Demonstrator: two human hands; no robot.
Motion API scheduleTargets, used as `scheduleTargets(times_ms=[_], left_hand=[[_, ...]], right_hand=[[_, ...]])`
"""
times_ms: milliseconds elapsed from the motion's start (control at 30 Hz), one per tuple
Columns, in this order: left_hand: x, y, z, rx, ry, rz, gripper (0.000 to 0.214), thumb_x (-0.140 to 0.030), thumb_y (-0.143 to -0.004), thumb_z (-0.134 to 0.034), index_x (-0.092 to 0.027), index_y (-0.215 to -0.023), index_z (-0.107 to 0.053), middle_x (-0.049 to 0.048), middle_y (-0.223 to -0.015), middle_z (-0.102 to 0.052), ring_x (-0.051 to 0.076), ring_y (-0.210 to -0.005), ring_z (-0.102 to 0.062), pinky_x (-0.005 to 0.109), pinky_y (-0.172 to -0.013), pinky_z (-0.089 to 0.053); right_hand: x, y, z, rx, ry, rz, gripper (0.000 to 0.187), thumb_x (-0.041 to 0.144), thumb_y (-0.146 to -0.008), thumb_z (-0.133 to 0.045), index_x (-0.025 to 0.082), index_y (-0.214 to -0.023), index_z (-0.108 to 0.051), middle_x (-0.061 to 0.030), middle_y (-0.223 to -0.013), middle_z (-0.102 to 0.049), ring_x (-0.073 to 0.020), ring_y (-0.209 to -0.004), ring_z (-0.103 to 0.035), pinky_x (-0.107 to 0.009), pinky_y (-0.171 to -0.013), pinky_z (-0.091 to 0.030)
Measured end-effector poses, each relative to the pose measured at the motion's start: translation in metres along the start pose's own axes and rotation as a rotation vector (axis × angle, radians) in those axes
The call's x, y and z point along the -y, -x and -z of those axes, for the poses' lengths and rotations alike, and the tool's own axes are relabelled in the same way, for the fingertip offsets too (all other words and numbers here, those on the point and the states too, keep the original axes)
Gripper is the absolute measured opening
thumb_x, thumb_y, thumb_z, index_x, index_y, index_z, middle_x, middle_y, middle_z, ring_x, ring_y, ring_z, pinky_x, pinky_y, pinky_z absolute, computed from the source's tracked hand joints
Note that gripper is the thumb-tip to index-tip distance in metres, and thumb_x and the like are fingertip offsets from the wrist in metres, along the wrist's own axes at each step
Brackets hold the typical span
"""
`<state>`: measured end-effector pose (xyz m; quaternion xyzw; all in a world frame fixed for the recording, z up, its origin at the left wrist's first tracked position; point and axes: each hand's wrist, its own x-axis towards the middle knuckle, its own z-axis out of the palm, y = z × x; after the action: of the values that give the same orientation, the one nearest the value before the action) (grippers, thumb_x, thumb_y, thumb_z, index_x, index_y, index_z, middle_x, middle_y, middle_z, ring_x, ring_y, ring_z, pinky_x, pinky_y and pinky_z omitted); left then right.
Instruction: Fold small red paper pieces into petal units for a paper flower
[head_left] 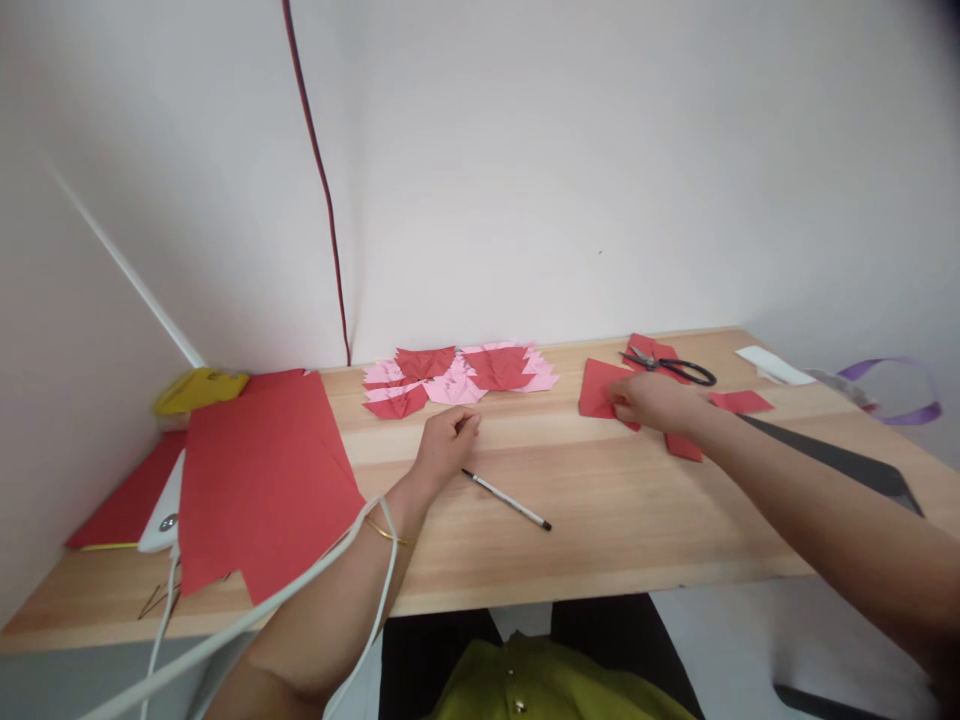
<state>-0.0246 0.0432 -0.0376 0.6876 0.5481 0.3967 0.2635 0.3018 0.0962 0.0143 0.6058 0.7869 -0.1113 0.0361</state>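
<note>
My left hand [444,443] rests on the wooden table [600,520] with its fingers curled loosely and nothing visible in them, just left of a pen [507,499]. My right hand [651,402] reaches out to the right and presses down on a red paper square [600,388], fingers closed on its edge. More red paper scraps [739,402] lie around that hand. Folded red and pink paper pieces [457,375] are laid out in a row near the wall, beyond my left hand.
Black-handled scissors [671,366] lie behind my right hand. Large red paper sheets [259,475] cover the table's left side, beside a yellow object [199,388] and a white device with cables [166,500]. A black ruler-like strip [832,455], white paper [772,364] and purple ribbon [896,395] sit at the right.
</note>
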Motion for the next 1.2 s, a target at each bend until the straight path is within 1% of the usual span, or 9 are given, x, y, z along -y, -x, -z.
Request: scheduleTargets(times_ms=[167,300,400,500,667,767,933,1000,1200], left_hand=[[-0.003,-0.001,-0.002,-0.005,0.204,0.051,0.019,-0.030,-0.078,-0.058,-0.016,-0.089,-0.065,0.0034,-0.082,-0.067,0.013,-0.073,-0.058,0.026,-0.071,-0.047],[-0.008,-0.001,-0.003,0.048,0.634,0.098,0.063,-0.037,-0.065,-0.074,-0.017,-0.121,-0.053,0.0126,-0.115,-0.062,0.018,-0.095,-0.061,0.031,-0.082,-0.050],[-0.011,0.002,-0.002,0.176,0.858,0.093,0.065,-0.044,-0.063,-0.076,-0.016,-0.119,-0.056,0.0150,-0.114,-0.064,0.024,-0.099,-0.062,0.036,-0.083,-0.051],[-0.014,0.005,0.000,0.179,0.884,0.144,0.048,-0.041,-0.067,-0.074,-0.014,-0.105,-0.064,0.0129,-0.104,-0.069,0.025,-0.095,-0.065,0.039,-0.083,-0.052],[-0.013,0.003,0.012,0.082,0.541,0.152,0.035,-0.037,-0.070,-0.071,-0.012,-0.095,-0.069,0.0100,-0.099,-0.071,0.023,-0.092,-0.065,0.035,-0.081,-0.052],[-0.013,0.001,0.025,0.334,0.553,0.168,0.036,-0.036,-0.070,-0.072,-0.014,-0.098,-0.070,0.0091,-0.099,-0.072,0.024,-0.091,-0.066,0.034,-0.079,-0.052],[-0.011,0.000,0.039,0.668,0.611,0.192,0.035,-0.034,-0.068,-0.075,-0.014,-0.096,-0.072,0.0091,-0.095,-0.073,0.025,-0.092,-0.067,0.035,-0.084,-0.051],[-0.008,-0.001,0.038,0.612,0.618,0.202,0.035,-0.033,-0.067,-0.076,-0.014,-0.096,-0.072,0.0093,-0.097,-0.073,0.025,-0.091,-0.067,0.035,-0.084,-0.051],[0.003,-0.007,0.022,0.203,0.732,0.260,0.032,-0.031,-0.067,-0.076,-0.015,-0.095,-0.072,0.0078,-0.095,-0.073,0.022,-0.087,-0.067,0.033,-0.082,-0.051]], right_hand=[[0.020,0.015,0.001,-0.114,-0.563,0.052,0.019,0.039,-0.080,-0.055,0.021,-0.075,-0.059,-0.0006,-0.069,-0.061,-0.0159,-0.064,-0.055,-0.028,-0.060,-0.040],[0.056,0.018,-0.011,0.043,-1.343,0.293,0.028,0.047,-0.075,-0.065,0.019,-0.081,-0.060,-0.0038,-0.084,-0.066,-0.0172,-0.079,-0.061,-0.034,-0.078,-0.048],[0.082,0.013,-0.024,0.203,-1.542,0.352,0.025,0.041,-0.074,-0.070,0.019,-0.080,-0.061,-0.0038,-0.081,-0.067,-0.0165,-0.076,-0.062,-0.036,-0.078,-0.050],[0.098,0.006,-0.031,0.263,-1.616,0.395,0.028,0.045,-0.078,-0.065,0.020,-0.093,-0.064,-0.0053,-0.092,-0.069,-0.0181,-0.085,-0.065,-0.037,-0.084,-0.050],[0.104,0.003,-0.038,0.161,-1.464,0.463,0.056,0.061,-0.075,-0.061,0.027,-0.119,-0.060,-0.0083,-0.121,-0.064,-0.0280,-0.115,-0.057,-0.043,-0.097,-0.045],[0.098,0.007,-0.042,0.141,-1.189,0.458,0.051,0.048,-0.075,-0.067,0.022,-0.118,-0.063,-0.0085,-0.121,-0.064,-0.0283,-0.114,-0.057,-0.044,-0.100,-0.044],[0.084,0.012,-0.038,0.497,-1.018,0.545,0.041,0.044,-0.079,-0.062,0.018,-0.111,-0.068,-0.0058,-0.109,-0.070,-0.0246,-0.100,-0.064,-0.036,-0.088,-0.052],[0.081,0.010,-0.034,0.468,-0.995,0.512,0.041,0.046,-0.079,-0.062,0.016,-0.106,-0.069,-0.0063,-0.104,-0.071,-0.0240,-0.094,-0.065,-0.034,-0.083,-0.053],[0.086,0.002,-0.036,0.214,-1.130,0.380,0.040,0.050,-0.080,-0.059,0.014,-0.095,-0.068,-0.0074,-0.094,-0.071,-0.0229,-0.087,-0.065,-0.033,-0.076,-0.052]])
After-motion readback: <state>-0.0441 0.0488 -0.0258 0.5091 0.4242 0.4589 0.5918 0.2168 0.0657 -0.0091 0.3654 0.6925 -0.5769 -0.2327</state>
